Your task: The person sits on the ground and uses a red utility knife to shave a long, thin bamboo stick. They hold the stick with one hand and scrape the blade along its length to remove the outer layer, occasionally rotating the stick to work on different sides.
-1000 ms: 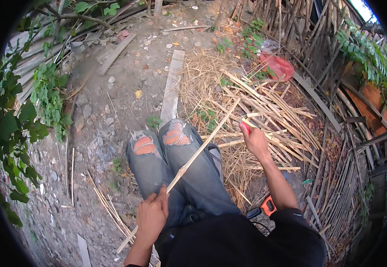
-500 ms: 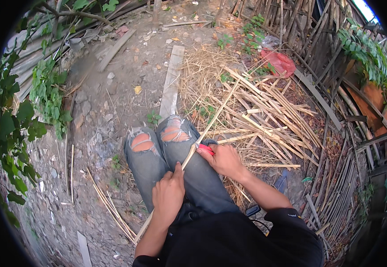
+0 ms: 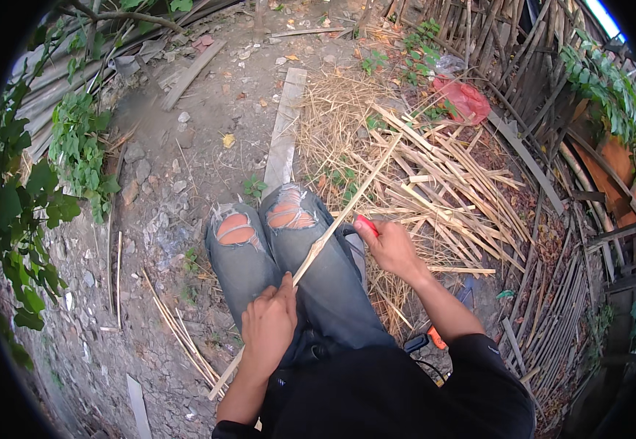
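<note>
A long pale bamboo strip (image 3: 347, 211) with a thick node lies slantwise across my jeans, from beside my left forearm up to the far right. My left hand (image 3: 270, 322) is closed around its lower part, resting over my thigh. My right hand (image 3: 394, 250) grips a red-handled knife (image 3: 365, 224) just right of the strip, apart from it. The blade is hard to make out against the dark cloth. Ripped jeans (image 3: 259, 249) cover my bent legs beneath both hands.
Cut strips (image 3: 449, 194) and dry shavings (image 3: 336, 110) pile up ahead to the right. A board (image 3: 285, 132) lies beyond my knees. Several thin strips (image 3: 179, 336) rest at left. An orange-and-black object (image 3: 436, 338) sits by my right elbow. A stick fence (image 3: 552, 329) stands at right.
My right hand and the knife have moved off the strip's node to the right. The strip has shifted slightly down toward me. The orange part of the object by my elbow now shows.
</note>
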Action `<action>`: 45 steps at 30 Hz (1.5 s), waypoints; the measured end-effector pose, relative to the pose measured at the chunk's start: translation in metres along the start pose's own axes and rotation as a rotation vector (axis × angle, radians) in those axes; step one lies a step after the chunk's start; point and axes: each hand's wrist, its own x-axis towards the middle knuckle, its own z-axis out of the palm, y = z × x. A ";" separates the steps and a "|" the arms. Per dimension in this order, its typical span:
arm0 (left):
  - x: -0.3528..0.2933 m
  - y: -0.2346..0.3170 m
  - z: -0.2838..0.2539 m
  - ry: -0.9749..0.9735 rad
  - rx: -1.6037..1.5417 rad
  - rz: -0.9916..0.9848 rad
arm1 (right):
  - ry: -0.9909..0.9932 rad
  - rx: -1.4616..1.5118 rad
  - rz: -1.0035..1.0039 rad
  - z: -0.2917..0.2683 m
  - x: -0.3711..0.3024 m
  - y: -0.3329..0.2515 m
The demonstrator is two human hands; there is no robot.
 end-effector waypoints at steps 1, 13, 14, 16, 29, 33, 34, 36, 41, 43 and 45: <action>0.001 -0.001 0.001 0.004 0.005 0.003 | -0.011 -0.016 -0.089 0.006 -0.013 -0.017; -0.017 -0.016 -0.010 -0.010 0.082 0.070 | 0.283 -0.064 0.186 -0.022 0.042 0.039; -0.021 -0.020 -0.015 -0.005 0.088 0.057 | 0.281 -0.087 0.169 -0.035 0.042 0.049; -0.024 -0.020 -0.016 0.006 0.117 0.055 | 0.215 -0.042 0.176 -0.039 0.024 0.037; -0.015 -0.006 0.009 0.053 0.126 0.023 | -0.034 -0.056 -0.175 0.035 -0.039 -0.047; -0.015 -0.005 0.008 0.036 0.146 0.050 | -0.042 -0.063 -0.172 0.034 -0.040 -0.049; -0.015 -0.006 0.008 0.040 0.143 0.056 | -0.035 -0.068 -0.170 0.036 -0.039 -0.049; -0.017 -0.006 0.005 0.032 0.137 0.058 | -0.020 -0.080 -0.158 0.037 -0.039 -0.047; -0.035 -0.017 -0.014 0.013 0.144 0.059 | 0.005 -0.071 -0.159 0.047 -0.041 -0.047; -0.048 -0.027 -0.024 -0.007 0.145 0.064 | 0.016 -0.072 -0.138 0.046 -0.039 -0.045; -0.063 -0.038 -0.037 -0.036 0.133 0.062 | 0.026 -0.077 -0.125 0.046 -0.036 -0.041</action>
